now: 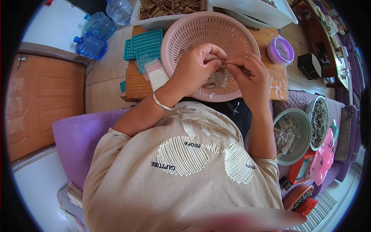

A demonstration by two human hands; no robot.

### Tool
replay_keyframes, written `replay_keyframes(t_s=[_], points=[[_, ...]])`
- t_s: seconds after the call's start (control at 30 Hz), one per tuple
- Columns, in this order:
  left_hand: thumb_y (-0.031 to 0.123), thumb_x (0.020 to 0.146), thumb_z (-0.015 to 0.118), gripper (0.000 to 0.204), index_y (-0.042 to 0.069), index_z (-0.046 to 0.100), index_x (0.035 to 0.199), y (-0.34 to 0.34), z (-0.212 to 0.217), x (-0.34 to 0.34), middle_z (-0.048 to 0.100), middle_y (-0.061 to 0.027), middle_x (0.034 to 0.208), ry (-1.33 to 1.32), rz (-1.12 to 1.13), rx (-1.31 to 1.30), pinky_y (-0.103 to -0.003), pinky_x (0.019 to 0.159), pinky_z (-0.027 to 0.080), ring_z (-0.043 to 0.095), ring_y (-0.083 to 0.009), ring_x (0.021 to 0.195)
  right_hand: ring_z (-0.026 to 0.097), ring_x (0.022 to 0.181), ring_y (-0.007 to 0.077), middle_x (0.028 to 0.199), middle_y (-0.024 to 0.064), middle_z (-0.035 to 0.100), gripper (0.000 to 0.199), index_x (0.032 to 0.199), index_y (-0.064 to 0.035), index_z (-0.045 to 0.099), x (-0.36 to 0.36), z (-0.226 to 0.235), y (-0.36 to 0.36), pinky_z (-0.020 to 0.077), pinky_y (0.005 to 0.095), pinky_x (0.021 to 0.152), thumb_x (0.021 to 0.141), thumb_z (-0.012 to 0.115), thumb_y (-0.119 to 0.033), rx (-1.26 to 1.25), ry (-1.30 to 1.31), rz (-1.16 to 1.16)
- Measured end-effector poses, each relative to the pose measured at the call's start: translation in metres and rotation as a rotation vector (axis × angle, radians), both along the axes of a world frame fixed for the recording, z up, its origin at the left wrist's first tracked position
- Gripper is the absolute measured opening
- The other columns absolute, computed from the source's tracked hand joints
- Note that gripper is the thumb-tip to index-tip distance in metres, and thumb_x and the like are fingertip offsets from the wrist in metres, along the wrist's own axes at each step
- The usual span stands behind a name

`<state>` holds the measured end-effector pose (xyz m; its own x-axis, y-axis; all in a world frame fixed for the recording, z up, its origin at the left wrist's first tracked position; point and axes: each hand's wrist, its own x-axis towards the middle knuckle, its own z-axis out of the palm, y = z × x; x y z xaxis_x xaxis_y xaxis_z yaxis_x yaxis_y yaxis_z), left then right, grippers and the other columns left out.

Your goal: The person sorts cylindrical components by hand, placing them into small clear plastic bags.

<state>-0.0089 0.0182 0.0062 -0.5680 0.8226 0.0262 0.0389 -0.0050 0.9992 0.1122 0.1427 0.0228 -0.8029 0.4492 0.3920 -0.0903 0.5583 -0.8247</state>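
Observation:
Over a large pink slotted basket (176, 46), my two hands meet with their fingertips pinched together. My left hand (195, 67), with a silver bangle at the wrist, and my right hand (249, 69) both grip the top edge of a small clear plastic bag (220, 79). The bag hangs below the fingers, and its contents are too small to tell. Some pale loose bits lie on the basket's floor beneath it. Beside my left wrist is a stack of clear flat bags (156, 77) with a reddish strip at one end.
Teal molded trays (147, 40) lie on the wooden table (133, 83). Behind stands a white bin (145, 24) of brown bark-like pieces. A purple tub (280, 50) sits at the right. A grey-green basket (297, 154) of filled packets and a basket of dried leaves (320, 120) rest on the sofa.

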Motion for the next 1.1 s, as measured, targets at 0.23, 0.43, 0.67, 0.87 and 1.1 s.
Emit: replay_keyframes(t_s=[0.23,0.43,0.67,0.87,1.1], points=[[0.003,0.086,0.069,0.042,0.0,0.05,0.123,-0.001,-0.003,0.002,0.062,-0.0098,0.117,-0.143,-0.143,0.09,-0.024,0.084,0.052,0.06,-0.0112,0.103,0.06,0.081,0.0098,0.093,0.0058,0.066,0.009,0.094,0.0042,0.067,0.008,-0.013,0.009,0.0495,0.023,0.07,0.086,0.067,0.003,-0.633,0.103,0.074],[0.0,0.079,0.075,0.073,0.004,0.035,0.14,-0.003,-0.007,0.016,0.058,-0.0135,0.124,-0.094,-0.143,0.13,-0.028,0.09,0.053,0.06,-0.0147,0.107,0.062,0.08,0.0108,0.094,0.0057,0.066,0.008,0.093,0.0029,0.067,0.009,-0.021,0.017,0.0503,0.0235,0.071,0.086,0.069,0.0,-0.607,0.099,0.022],[0.004,0.077,0.073,0.081,0.008,0.032,0.146,-0.007,-0.017,0.014,0.067,-0.0167,0.109,0.192,-0.052,0.049,-0.032,0.077,0.052,0.067,-0.0237,0.092,0.062,0.085,0.0302,0.094,0.0117,0.063,0.015,0.088,-0.0008,0.068,-0.001,0.004,0.008,0.0514,0.0365,0.076,0.074,0.071,0.001,0.443,0.089,-0.093],[0.006,0.076,0.073,0.087,0.011,0.026,0.15,-0.014,-0.008,0.016,0.068,-0.0177,0.106,0.603,-0.02,-0.08,-0.039,0.074,0.053,0.067,-0.0337,0.088,0.061,0.087,0.0307,0.095,0.0103,0.062,0.011,0.083,-0.0008,0.064,-0.006,-0.003,0.003,0.0499,0.0388,0.078,0.073,0.067,0.001,0.502,0.007,-0.049],[0.005,0.078,0.073,0.088,0.014,0.024,0.151,-0.023,-0.013,0.022,0.07,-0.0165,0.103,0.651,-0.125,-0.048,-0.038,0.078,0.053,0.067,-0.0314,0.094,0.061,0.08,0.0273,0.086,0.0109,0.062,0.01,0.079,-0.0005,0.059,-0.005,-0.01,0.025,0.0503,0.0353,0.073,0.072,0.063,0.005,0.35,-0.078,-0.059]])
